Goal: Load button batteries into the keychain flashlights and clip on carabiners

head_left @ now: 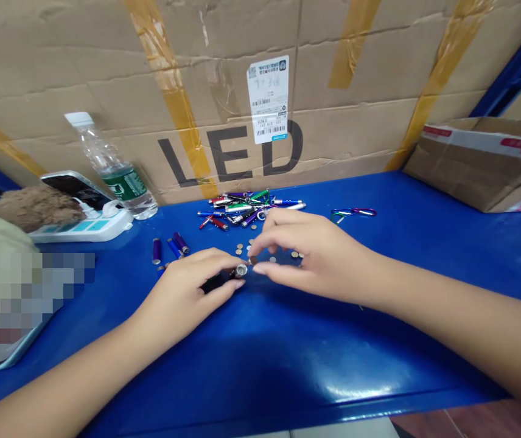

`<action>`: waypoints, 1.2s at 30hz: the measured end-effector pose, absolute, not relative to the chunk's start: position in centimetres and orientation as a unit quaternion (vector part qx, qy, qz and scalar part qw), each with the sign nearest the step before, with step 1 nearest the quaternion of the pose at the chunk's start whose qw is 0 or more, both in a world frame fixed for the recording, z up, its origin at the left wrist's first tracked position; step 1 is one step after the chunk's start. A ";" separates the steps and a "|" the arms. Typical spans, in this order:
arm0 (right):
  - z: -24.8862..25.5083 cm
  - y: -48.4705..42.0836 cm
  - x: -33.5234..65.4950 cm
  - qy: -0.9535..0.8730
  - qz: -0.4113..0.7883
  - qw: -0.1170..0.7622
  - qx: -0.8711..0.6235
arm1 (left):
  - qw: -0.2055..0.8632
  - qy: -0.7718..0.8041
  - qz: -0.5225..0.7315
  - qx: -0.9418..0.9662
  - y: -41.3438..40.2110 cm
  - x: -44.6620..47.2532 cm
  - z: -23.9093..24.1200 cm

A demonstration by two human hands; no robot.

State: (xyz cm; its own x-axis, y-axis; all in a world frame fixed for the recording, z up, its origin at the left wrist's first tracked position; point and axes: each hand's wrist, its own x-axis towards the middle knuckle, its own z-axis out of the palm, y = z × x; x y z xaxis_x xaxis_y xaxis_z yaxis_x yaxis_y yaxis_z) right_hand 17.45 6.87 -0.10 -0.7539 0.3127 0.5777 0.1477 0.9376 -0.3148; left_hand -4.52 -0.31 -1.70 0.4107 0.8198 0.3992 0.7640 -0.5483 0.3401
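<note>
My left hand [196,278] is closed around a small flashlight tube [241,270], whose round silvery open end faces right; most of its body is hidden by my fingers. Between the thumb and forefinger of my right hand [299,246] is a small button cell [252,261], held just right of the tube's mouth and apart from it. More button cells [239,249] lie loose behind and under my right hand. Several purple and blue tubes [156,250] lie left of my left hand. A pile of colourful mini flashlights [242,210] sits farther back.
Colourful carabiner clips [354,213] lie behind my right wrist. At the back left are a water bottle [126,179], a phone [78,188] and a white power strip [87,227]. An open carton [479,164] stands at right, and a large cardboard box [105,79] walls the blue table's [265,365] back.
</note>
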 end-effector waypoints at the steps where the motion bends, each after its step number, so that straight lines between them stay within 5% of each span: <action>1: -0.1 6.5 17.3 -0.929 0.120 0.331 -0.117 | 0.055 0.472 0.268 0.838 -0.3 -4.5 -1.7; 10: -1.3 6.4 16.7 -0.936 0.110 0.317 -0.111 | 0.052 0.463 0.266 0.844 -0.4 -4.5 -1.7; 21: -1.3 9.8 18.5 -0.948 0.096 0.130 -0.274 | 0.034 0.488 0.256 0.834 -0.2 -4.7 -1.6; 36: -1.2 9.2 16.9 -0.924 0.142 0.050 -0.351 | 0.040 0.467 0.266 0.843 -0.2 -4.4 -1.7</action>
State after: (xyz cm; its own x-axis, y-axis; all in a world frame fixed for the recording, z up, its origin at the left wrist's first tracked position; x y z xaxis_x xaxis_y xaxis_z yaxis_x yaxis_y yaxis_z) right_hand 16.93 9.20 -1.17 -0.7485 0.6631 -0.0074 0.6348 0.7133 -0.2971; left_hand -4.41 -0.24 -1.73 0.4229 0.8073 0.4117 0.7649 -0.5616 0.3154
